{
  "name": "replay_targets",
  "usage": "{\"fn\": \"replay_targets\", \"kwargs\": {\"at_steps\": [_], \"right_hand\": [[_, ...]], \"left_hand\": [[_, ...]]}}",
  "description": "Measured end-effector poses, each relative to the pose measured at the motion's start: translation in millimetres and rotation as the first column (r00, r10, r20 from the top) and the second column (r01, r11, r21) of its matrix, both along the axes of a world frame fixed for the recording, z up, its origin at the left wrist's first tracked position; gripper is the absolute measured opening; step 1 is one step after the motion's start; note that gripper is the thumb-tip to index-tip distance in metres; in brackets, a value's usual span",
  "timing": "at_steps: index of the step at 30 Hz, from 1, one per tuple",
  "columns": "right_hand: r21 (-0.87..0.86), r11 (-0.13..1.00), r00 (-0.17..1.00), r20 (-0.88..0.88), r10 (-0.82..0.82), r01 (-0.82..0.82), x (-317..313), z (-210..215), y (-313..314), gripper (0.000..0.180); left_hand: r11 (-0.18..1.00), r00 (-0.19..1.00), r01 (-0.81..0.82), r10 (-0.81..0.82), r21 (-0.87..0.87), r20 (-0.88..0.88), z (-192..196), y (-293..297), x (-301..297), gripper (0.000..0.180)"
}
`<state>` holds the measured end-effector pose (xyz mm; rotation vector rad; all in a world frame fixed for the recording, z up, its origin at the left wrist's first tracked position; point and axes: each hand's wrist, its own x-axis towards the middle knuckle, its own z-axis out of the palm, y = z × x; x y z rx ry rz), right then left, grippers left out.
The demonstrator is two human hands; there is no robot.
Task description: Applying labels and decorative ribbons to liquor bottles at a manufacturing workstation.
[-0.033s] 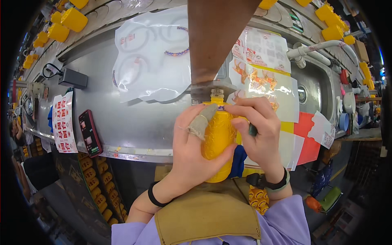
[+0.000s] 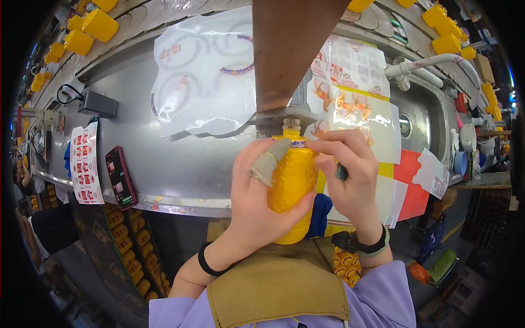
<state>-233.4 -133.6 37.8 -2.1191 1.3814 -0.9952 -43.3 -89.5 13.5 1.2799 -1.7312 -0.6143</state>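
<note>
A yellow embossed bottle [image 2: 292, 180] with a clear glass-like neck stands tilted in front of me. My left hand [image 2: 257, 186] is wrapped round its left side, the thumb across its lower front. A grey fabric cover sits on one left finger, close to the bottle's shoulder. A small purple patterned label strip [image 2: 297, 145] lies across that shoulder. My right hand [image 2: 347, 161] is curled, its index fingertip at the strip's right end and its thumb beside the bottle. Something dark green shows among the right fingers. The strip's far side is hidden.
Clear film with patterned strips [image 2: 208, 98] lies on the metal bench at the back left. A phone [image 2: 121, 177] and a red-printed label sheet [image 2: 86, 164] are left. Sticker sheets [image 2: 377, 120] lie right, beside a sink [image 2: 437, 101]. A brown post [image 2: 290, 49] rises ahead.
My right fingers have shifted slightly right along the bottle's shoulder, and more of the label strip shows. My left hand keeps its hold on the bottle.
</note>
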Motion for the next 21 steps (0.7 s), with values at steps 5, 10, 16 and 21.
{"fn": "replay_targets", "kwargs": {"at_steps": [5, 10, 16, 21], "right_hand": [[-0.031, 0.995, 0.995, -0.006, -0.095, 0.095, -7, 4, -1, 0.021], [-0.04, 0.999, 1.0, 0.021, -0.013, 0.014, 11, 5, 2, 0.019], [0.003, 0.983, 0.98, 0.076, -0.182, 0.182, -8, 13, 3, 0.013], [0.078, 0.989, 0.986, 0.098, -0.133, 0.126, -9, 8, 11, 0.02]], "left_hand": [[0.961, 0.795, 0.195, -0.04, 0.194, -0.605, -14, -8, 11, 0.077], [0.997, 0.993, 0.054, -0.048, 0.062, -0.106, -2, 1, 6, 0.079], [0.965, 0.885, 0.207, -0.114, 0.161, -0.452, -19, -11, 17, 0.083], [0.977, 0.892, 0.203, -0.159, 0.06, -0.424, -32, -8, 23, 0.083]]}}
